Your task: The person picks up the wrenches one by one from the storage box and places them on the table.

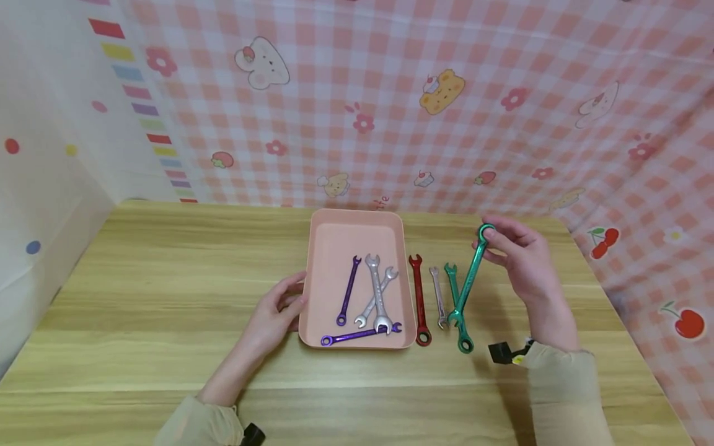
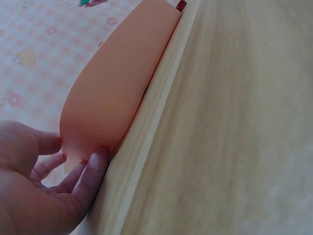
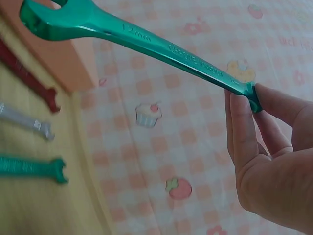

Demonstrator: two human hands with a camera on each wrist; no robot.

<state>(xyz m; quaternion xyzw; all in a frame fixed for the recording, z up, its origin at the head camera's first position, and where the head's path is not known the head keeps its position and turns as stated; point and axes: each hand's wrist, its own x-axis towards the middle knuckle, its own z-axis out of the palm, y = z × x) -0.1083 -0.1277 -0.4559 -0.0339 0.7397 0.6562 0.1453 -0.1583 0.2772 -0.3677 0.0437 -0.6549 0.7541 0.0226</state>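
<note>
The larger green metallic combination wrench (image 1: 471, 272) is held up off the table, its ring end towards one o'clock and its forked end towards seven, above a second green metallic wrench (image 1: 454, 282) lying beneath. The right hand (image 1: 521, 251) pinches it at the ring end between thumb and fingers. Just to its eight o'clock lies a small silver metal wrench (image 1: 439, 300), then a red metallic wrench (image 1: 419, 297) beside a shallow pink rectangular tray (image 1: 357, 238) at nine o'clock. Inside the tray, two silver double-ended wrenches (image 1: 377, 291) cross, with an upright-lying purple wrench (image 1: 349, 291) to their nine o'clock and a crosswise purple wrench (image 1: 359, 336) at six o'clock. The left hand (image 1: 279, 313) rests its fingertips on the tray's outer wall at eight o'clock, not wrapped around it. All this sits on a wood-grain table (image 1: 156, 310), a pink checked curtain (image 1: 368, 93) rising at twelve. The step in hand looks like handling one wrench while the tray is steadied; the next move seems to call for a firm pinch and enough height to keep the forked end off its neighbours.
</note>
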